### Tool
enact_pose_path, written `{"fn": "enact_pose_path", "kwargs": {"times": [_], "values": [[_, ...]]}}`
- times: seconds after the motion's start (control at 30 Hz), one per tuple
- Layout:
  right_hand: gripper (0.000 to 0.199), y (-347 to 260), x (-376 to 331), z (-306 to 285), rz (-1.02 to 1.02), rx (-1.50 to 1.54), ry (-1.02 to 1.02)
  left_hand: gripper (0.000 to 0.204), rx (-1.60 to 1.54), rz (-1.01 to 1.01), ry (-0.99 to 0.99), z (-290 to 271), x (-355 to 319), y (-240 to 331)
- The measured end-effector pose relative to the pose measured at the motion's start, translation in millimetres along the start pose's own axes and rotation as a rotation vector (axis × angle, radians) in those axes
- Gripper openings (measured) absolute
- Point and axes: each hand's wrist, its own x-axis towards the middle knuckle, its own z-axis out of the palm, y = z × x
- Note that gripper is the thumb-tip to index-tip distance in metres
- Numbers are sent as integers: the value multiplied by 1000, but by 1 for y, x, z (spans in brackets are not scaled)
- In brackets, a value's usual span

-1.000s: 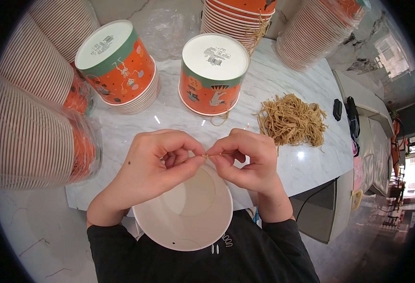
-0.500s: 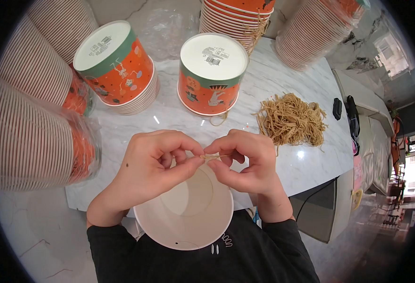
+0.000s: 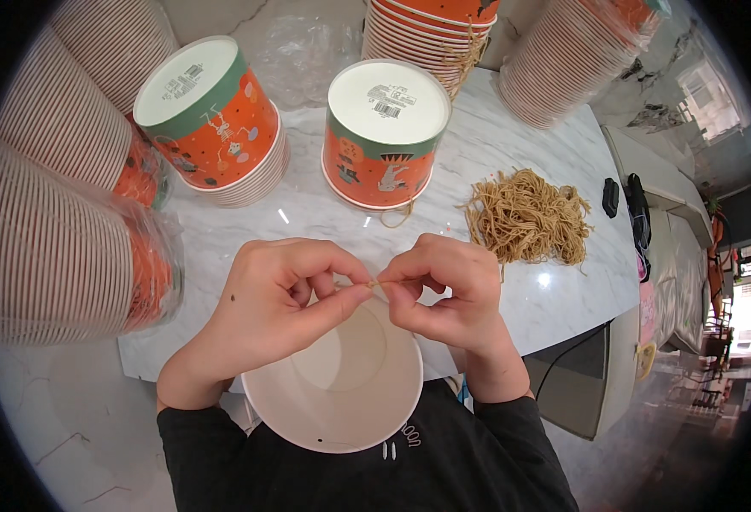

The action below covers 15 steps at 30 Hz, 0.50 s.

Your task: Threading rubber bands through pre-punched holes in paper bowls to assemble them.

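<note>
Both your hands pinch one short piece of tan string [image 3: 374,282] above the open white cup [image 3: 334,386]: left hand [image 3: 277,294] and right hand [image 3: 444,286] meet fingertip to fingertip, closed on it. Its long axis runs left-right between them, each hand equally near.

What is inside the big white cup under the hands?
The white cup looks empty: bare white wall and bottom. The left hand and right hand, pinching a thin string, hide its far rim.
</note>
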Motion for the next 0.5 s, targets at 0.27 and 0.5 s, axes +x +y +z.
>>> {"fn": "enact_pose_path", "kwargs": {"times": [0.27, 0.5], "values": [[17, 3, 0, 0, -43, -23, -2, 10, 5, -12, -9, -2, -1, 1], [18, 4, 0, -2, -49, -26, 5, 11, -27, -18, 5, -1, 0, 3]]}}
